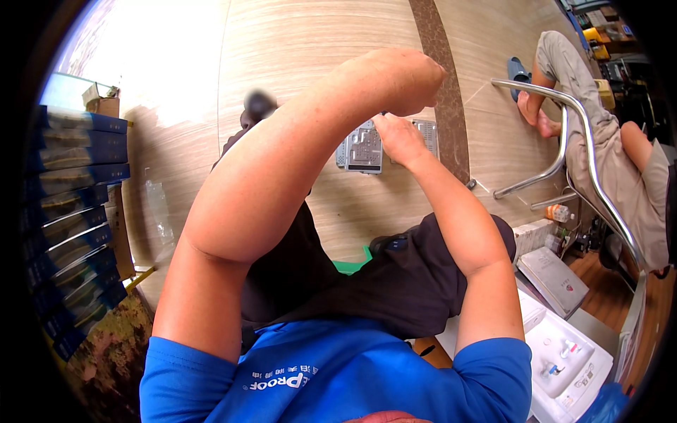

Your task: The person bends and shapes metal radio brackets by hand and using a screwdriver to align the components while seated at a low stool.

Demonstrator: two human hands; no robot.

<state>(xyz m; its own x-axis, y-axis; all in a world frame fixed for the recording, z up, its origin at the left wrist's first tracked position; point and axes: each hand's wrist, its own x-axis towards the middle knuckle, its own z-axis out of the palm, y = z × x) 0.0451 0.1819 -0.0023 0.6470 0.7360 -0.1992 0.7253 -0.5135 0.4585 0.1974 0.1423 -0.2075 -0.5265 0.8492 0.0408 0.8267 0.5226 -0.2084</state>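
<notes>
My left arm reaches across to the right, and my left hand [412, 79] hangs over the floor with its fingers curled under. What those fingers hold, if anything, is hidden from above. Just below it, my right hand [403, 139] is closed, fingertips pressed together at the edge of a grey metal panel with holes and raised shapes [364, 149]. A small dark bit shows at those fingertips, too small to name. Another grey perforated metal part [427, 130] lies to the right, partly behind my right hand. Both parts are low down, in front of my knees.
Stacked blue boxes [77, 176] stand at the left. At the right are a bent chrome tube frame [564, 95], a seated person's leg [575, 77] and a blue slipper [518, 70]. A white dispenser-like appliance [557, 352] sits at the lower right, near a grey flat box [552, 278].
</notes>
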